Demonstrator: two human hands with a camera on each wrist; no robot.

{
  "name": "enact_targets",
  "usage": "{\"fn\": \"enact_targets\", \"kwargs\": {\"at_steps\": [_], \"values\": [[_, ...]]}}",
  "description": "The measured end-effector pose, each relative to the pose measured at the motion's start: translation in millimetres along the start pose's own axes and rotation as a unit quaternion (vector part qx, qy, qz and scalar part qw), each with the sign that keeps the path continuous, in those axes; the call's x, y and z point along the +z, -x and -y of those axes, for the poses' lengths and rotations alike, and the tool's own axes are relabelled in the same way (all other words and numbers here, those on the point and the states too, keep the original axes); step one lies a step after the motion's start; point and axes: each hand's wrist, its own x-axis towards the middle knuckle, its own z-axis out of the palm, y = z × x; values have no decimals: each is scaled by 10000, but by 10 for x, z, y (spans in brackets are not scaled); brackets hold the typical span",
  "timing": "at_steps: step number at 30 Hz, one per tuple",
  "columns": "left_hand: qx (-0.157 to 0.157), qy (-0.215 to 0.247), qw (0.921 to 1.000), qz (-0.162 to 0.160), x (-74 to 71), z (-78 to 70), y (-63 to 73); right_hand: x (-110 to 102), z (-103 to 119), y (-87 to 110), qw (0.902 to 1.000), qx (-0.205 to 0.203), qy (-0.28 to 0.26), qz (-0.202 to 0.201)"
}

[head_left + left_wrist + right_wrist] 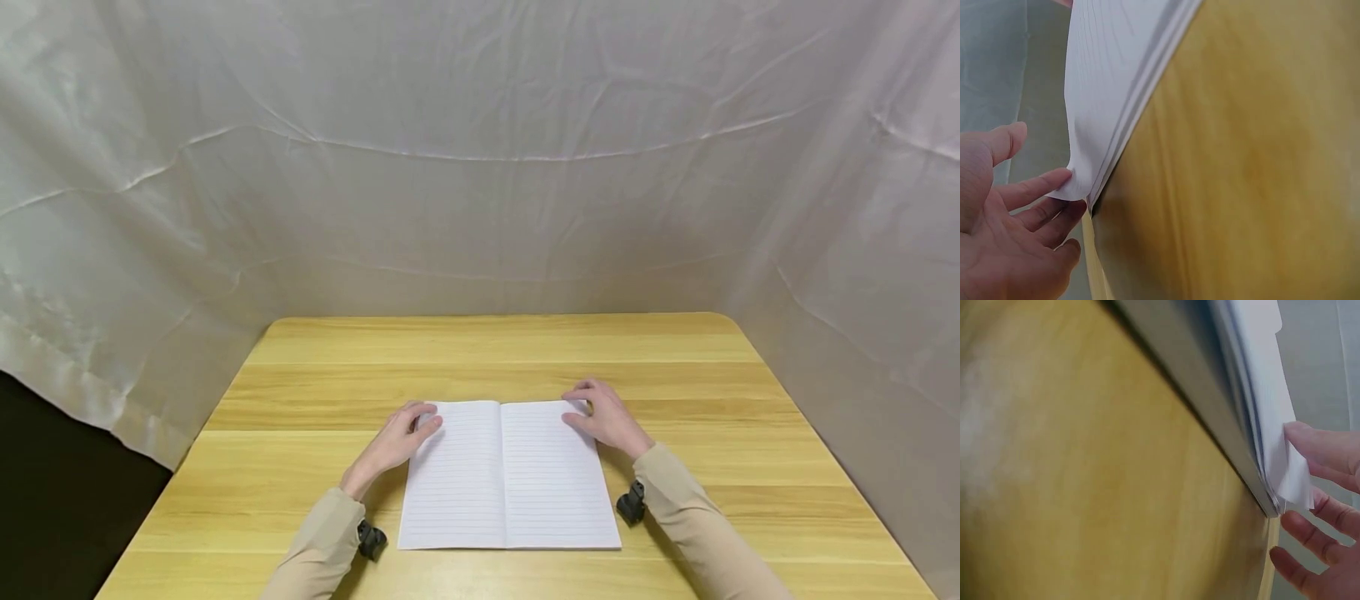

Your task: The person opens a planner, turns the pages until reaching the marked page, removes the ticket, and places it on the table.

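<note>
A lined notebook (457, 475) lies spread on the wooden table, its blank ruled pages facing up. My left hand (397, 437) is at its upper left corner. In the left wrist view the index fingertip touches the bent page corner (1075, 187), other fingers lie at the corner's edge, and the thumb stands apart. At the upper right corner is my right hand (611, 421). Its thumb lies on a lifted page (1294, 475) in the right wrist view, with fingers behind the corner, pinching it.
The wooden table (300, 375) has rounded far corners. Pale cloth (480, 208) hangs behind it and along both sides. A small black device (371, 540) sits at the left wrist, and another black device (632, 504) at the right wrist.
</note>
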Motion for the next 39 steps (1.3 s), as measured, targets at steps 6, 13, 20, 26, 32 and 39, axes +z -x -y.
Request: {"fn": "enact_targets", "kwargs": {"at_steps": [6, 13, 20, 26, 32, 39], "values": [[21, -70, 10000, 12, 0, -7, -9, 0, 8, -5, 9991, -24, -141, -391], [-20, -103, 9999, 72, 0, -16, -13, -10, -6, -11, 9983, -79, -183, -556], [-204, -124, 9995, 191, 1, -39, 15, -14, 3, 1, 9976, -30, -328, -605], [-282, -166, 9993, 165, 18, -46, 44, -3, 23, 27, 9962, 1, -619, -612], [-180, -75, 9998, 44, 30, -58, 62, -35, 111, 104, 9934, 262, -1056, -364], [-43, 71, 10000, 8, 68, -114, 82, -45, 226, 175, 9895, -4, -1431, -194]]}}
